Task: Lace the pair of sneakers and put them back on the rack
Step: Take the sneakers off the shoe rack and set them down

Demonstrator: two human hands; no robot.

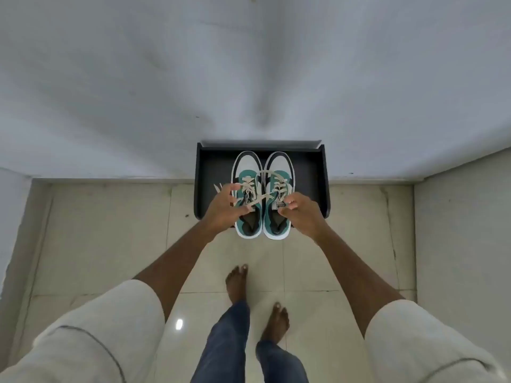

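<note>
Two teal, black and white sneakers stand side by side, toes to the wall, on the black rack [309, 172]: the left sneaker [247, 167] and the right sneaker [279, 167]. Their heels overhang the rack's front edge. Both carry beige laces. A loose lace [266, 172] arcs over both shoes. My left hand [221, 211] pinches one end of it at the left shoe's tongue, with lace tips sticking out to the left. My right hand [302, 214] pinches the lace by the right shoe's tongue.
The low black rack stands against a white wall [249, 78] on a pale tiled floor [110, 230]. My bare feet [237, 283] are on the tiles just in front of the rack. A wall corner juts in at the right.
</note>
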